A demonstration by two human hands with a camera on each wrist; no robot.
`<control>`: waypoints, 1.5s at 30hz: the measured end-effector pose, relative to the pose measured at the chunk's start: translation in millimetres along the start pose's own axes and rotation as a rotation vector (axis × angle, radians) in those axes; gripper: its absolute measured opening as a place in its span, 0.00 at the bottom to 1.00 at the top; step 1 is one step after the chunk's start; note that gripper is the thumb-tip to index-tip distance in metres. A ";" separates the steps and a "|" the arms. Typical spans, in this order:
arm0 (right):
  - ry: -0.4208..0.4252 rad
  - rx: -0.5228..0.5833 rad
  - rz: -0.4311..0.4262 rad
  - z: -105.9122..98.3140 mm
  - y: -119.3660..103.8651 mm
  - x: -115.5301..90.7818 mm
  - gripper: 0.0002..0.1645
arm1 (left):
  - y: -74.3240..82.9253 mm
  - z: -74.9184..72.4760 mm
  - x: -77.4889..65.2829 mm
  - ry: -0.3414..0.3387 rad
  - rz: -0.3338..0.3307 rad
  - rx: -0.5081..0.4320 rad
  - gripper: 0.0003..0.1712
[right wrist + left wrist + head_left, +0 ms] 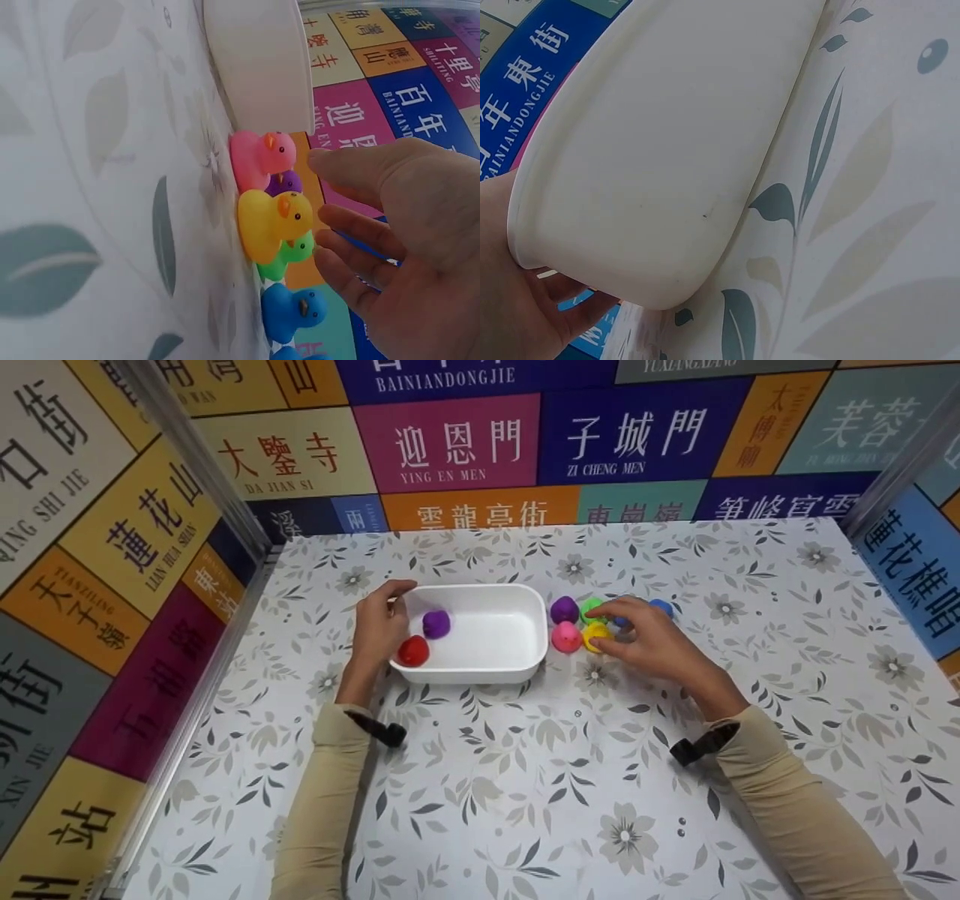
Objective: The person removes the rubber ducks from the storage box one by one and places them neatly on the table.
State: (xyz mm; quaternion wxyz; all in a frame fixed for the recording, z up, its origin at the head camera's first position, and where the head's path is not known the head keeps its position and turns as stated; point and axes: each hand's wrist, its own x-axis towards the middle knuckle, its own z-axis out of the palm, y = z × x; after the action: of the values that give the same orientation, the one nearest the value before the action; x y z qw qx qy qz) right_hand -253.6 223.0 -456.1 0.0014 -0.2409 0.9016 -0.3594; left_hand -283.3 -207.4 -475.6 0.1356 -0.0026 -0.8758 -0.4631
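My left hand [379,622] holds the left end of a white plastic tub [471,675], its fingers at the rim; the left wrist view shows them bent against the tub's end wall [645,187]. Inside the tub lie a purple toy duck [436,624] and a red toy [413,651]. My right hand [649,639] hovers over small rubber ducks right of the tub, thumb and fingers spread. Closest to it are the yellow duck [271,225] and green duck [591,610]. In the right wrist view a gap separates the fingertips from the ducks.
Beside the tub's right wall stand a pink duck [567,637] and another purple duck [564,610]. Blue ducks [661,608] sit farther right, partly behind the right hand. The floral-patterned table [495,780] is bordered by printed panels [450,442] at back and sides.
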 end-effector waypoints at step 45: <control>-0.080 0.219 -0.240 92.8 -112.1 65.4 0.21 | -3.1 1.5 1.5 -0.005 -0.005 0.000 0.22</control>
State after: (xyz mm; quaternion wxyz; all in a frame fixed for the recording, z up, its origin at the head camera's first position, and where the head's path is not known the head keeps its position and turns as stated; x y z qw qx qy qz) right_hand -246.6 64.3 -441.1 0.0208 -0.3592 0.8210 -0.4433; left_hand -285.5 -208.1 -478.6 0.1320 -0.0015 -0.8763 -0.4634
